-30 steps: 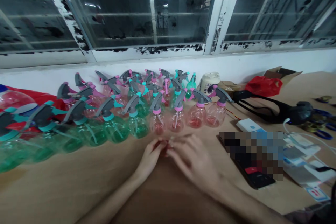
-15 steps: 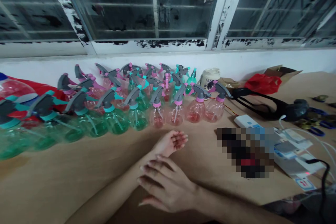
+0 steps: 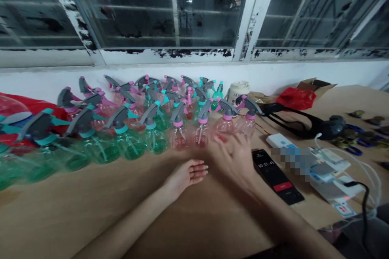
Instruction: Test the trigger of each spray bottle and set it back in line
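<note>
Pink-collared clear plastic spray bottle (image 3: 227, 108), upright in the front row, is best touched lightly by the right hand (image 3: 235, 158), its blurred grip unclear, with the empty left hand's (image 3: 182, 176) loosely curled fingers kept together, well apart.

1. the pink-collared bottle (image 3: 227, 118) stands upright with a grey sprayer head, its clear body mostly behind my blurred right hand (image 3: 233, 154).
2. just right of it, my rightmost bottle (image 3: 249, 116) matches, upright, its base hidden.
</note>
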A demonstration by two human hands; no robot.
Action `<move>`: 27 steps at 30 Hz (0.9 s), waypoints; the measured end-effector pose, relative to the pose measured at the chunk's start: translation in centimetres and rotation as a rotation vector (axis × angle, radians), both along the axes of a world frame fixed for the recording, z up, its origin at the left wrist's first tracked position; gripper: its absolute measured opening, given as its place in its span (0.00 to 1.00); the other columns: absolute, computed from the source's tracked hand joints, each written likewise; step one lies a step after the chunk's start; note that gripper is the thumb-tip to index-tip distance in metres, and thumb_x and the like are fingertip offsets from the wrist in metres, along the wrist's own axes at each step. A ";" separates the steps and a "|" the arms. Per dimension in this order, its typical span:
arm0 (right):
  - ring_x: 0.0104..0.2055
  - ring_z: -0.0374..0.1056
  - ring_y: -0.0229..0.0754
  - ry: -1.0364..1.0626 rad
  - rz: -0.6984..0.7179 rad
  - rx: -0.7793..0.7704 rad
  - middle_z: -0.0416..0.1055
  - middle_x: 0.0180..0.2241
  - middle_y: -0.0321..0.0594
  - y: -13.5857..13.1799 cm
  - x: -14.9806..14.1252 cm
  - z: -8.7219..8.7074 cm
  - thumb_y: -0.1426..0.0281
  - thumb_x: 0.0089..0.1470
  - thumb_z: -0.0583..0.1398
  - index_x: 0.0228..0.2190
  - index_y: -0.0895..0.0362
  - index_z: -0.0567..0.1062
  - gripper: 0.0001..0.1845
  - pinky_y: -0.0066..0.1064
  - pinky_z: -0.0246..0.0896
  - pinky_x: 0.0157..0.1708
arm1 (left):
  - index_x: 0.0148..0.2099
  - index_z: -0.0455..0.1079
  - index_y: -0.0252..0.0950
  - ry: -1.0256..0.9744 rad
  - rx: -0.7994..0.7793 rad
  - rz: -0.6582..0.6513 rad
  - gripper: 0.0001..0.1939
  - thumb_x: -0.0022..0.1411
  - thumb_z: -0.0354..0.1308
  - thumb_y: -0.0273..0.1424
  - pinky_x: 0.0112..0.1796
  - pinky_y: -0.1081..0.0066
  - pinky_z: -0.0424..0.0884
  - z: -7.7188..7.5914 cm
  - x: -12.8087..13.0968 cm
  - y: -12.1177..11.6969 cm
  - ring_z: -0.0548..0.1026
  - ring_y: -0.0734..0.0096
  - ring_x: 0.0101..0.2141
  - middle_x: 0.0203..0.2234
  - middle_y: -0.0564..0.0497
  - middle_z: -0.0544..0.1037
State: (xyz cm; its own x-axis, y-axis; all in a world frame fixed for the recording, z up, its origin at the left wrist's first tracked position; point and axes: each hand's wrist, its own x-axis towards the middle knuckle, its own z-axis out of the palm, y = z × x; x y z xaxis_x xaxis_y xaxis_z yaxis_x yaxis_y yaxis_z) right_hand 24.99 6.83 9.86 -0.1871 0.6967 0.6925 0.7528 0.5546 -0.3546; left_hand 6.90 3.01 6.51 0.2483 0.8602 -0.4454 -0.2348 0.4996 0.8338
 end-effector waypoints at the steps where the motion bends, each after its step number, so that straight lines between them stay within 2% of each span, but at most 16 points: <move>1: 0.45 0.64 0.49 0.031 -0.077 -0.020 0.72 0.39 0.49 1.4 1.0 0.2 0.62 0.58 0.50 0.38 0.59 0.72 0.16 0.45 0.55 0.46 | 0.47 0.67 0.33 0.009 -0.012 0.004 0.13 0.64 0.51 0.34 0.41 0.62 0.70 0.1 -0.3 -0.2 0.73 0.64 0.40 0.43 0.44 0.73; 3: 0.45 0.63 0.53 0.073 -0.192 -0.058 0.70 0.40 0.54 3.8 2.4 0.4 0.58 0.56 0.52 0.42 0.63 0.69 0.22 0.46 0.56 0.43 | 0.42 0.69 0.33 0.023 -0.042 0.016 0.12 0.63 0.49 0.35 0.40 0.67 0.69 0.3 -0.7 -0.5 0.75 0.66 0.39 0.40 0.44 0.76; 7: 0.40 0.67 0.53 0.075 -0.279 -0.167 0.71 0.40 0.53 6.2 2.7 0.5 0.53 0.51 0.54 0.47 0.63 0.66 0.29 0.43 0.59 0.38 | 0.38 0.70 0.34 0.043 -0.059 0.017 0.11 0.61 0.49 0.33 0.35 0.70 0.68 0.6 -0.7 -0.8 0.76 0.69 0.34 0.35 0.46 0.79; 11: 0.37 0.69 0.53 0.043 -0.308 -0.254 0.73 0.38 0.51 7.3 1.7 1.0 0.54 0.51 0.54 0.45 0.60 0.68 0.26 0.40 0.59 0.34 | 0.38 0.70 0.35 0.067 -0.046 -0.008 0.10 0.59 0.50 0.32 0.32 0.72 0.67 1.2 -0.4 -1.1 0.76 0.72 0.30 0.31 0.48 0.79; 15: 0.39 0.69 0.53 -0.018 -0.307 -0.288 0.73 0.36 0.49 8.0 1.3 1.6 0.56 0.50 0.56 0.39 0.57 0.72 0.20 0.39 0.60 0.36 | 0.37 0.70 0.35 0.101 -0.017 -0.035 0.08 0.58 0.52 0.32 0.30 0.73 0.66 2.0 -0.3 -1.3 0.75 0.72 0.29 0.30 0.49 0.79; 19: 0.39 0.69 0.53 -0.071 -0.331 -0.293 0.69 0.42 0.50 6.8 1.5 1.6 0.54 0.50 0.55 0.41 0.56 0.72 0.22 0.40 0.61 0.34 | 0.37 0.70 0.34 0.135 0.039 -0.060 0.09 0.57 0.53 0.33 0.29 0.72 0.67 2.7 0.0 -1.2 0.75 0.70 0.29 0.29 0.48 0.78; 23: 0.34 0.70 0.52 -0.121 -0.345 -0.290 0.68 0.39 0.50 3.7 2.0 1.1 0.50 0.50 0.54 0.42 0.56 0.71 0.25 0.38 0.62 0.27 | 0.38 0.69 0.35 0.189 0.140 -0.047 0.08 0.57 0.55 0.33 0.32 0.72 0.67 3.7 0.8 -1.0 0.75 0.70 0.32 0.31 0.49 0.77; 27: 0.35 0.69 0.53 -0.162 -0.234 -0.209 0.68 0.37 0.49 -0.3 2.3 0.4 0.44 0.47 0.54 0.41 0.57 0.68 0.31 0.35 0.62 0.22 | 0.43 0.67 0.37 0.365 0.417 0.010 0.13 0.54 0.59 0.33 0.40 0.67 0.67 5.0 1.6 -1.2 0.72 0.63 0.43 0.41 0.46 0.74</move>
State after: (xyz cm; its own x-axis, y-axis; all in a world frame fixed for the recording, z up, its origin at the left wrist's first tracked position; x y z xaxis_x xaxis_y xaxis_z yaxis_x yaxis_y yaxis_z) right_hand 27.31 6.55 10.22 -0.1018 0.8574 0.5045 0.9066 0.2887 -0.3077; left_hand 8.47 1.84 11.51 0.1326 0.9836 -0.1223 0.1033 0.1090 0.9887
